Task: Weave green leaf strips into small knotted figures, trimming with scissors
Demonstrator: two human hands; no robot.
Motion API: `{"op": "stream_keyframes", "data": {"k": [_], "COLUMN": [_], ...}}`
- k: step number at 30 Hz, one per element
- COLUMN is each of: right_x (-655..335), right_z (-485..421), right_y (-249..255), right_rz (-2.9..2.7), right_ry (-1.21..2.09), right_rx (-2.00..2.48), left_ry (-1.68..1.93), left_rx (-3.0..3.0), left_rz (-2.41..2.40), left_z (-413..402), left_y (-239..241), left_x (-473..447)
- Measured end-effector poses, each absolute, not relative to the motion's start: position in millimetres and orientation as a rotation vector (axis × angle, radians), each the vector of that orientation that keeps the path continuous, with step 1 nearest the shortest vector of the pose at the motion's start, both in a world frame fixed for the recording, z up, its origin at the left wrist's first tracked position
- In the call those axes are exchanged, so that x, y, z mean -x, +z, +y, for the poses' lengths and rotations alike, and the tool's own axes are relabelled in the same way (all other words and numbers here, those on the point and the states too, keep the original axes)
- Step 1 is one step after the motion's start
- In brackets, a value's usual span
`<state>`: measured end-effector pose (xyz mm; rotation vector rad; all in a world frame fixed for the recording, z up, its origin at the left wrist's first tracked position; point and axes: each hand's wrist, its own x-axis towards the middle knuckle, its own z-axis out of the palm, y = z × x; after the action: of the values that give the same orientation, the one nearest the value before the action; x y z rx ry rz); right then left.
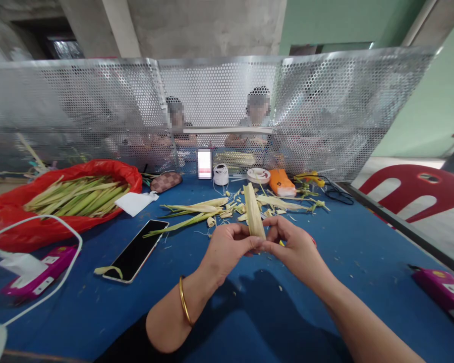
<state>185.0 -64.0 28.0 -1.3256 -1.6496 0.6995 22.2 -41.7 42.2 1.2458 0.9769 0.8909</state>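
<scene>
A pale yellow-green corn husk point(253, 212) stands upright between my two hands over the middle of the blue table. My left hand point(225, 249) pinches its lower end between thumb and fingers. From the other side, the fingertips of my right hand point(293, 247) close on the same lower end, the thumbs nearly touching. Just beyond, long husk strips point(196, 207) and small cut scraps point(230, 209) lie scattered with bits of thread. Something red and yellow is mostly hidden behind my right hand. More green husks point(79, 194) fill a red plastic bag point(7, 222) at left.
A dark phone point(138, 254) lies left of my hands; another phone point(204, 164) stands upright. Behind sit a white thread spool point(221, 175), a round roll point(258, 176) and an orange packet point(282, 181). Purple power strips point(41, 277) flank me. A perforated metal screen point(212, 91) separates two people.
</scene>
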Motion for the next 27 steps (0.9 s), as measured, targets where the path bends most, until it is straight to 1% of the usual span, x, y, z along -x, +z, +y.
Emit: {"op": "stream_keyframes", "data": {"k": [2,5,8,11,13,15,27], "right_x": [-188,-190,-190,-188,-187,-187,-182], "right_z": [-65,-66,-65,-65,-65,-65,-67], "right_y": [30,31,28,27,27,26,20], "right_rz": [-1.689,-1.737,-1.746,-1.717,-1.740,-1.807,-1.932], "right_ry": [0.653,0.672,0.604,0.298,0.067,-0.066,-0.281], "right_rx": [1.322,1.292,1.268,1.236,1.106,0.966,0.881], "left_ry": [0.839,0.780,0.786,0.845,0.866,0.870,0.855], "left_rx": [-1.238,-1.175,-1.120,-1.034,-0.956,-0.898,-0.805], "left_rz": [0.938,0.896,0.883,0.913,0.921,0.911,0.882], "left_z": [-41,-39,-38,-38,-38,-38,-41], "left_y": [43,42,40,39,39,40,34], "left_x": [-20,-17,-17,-19,-20,-20,-21]}}
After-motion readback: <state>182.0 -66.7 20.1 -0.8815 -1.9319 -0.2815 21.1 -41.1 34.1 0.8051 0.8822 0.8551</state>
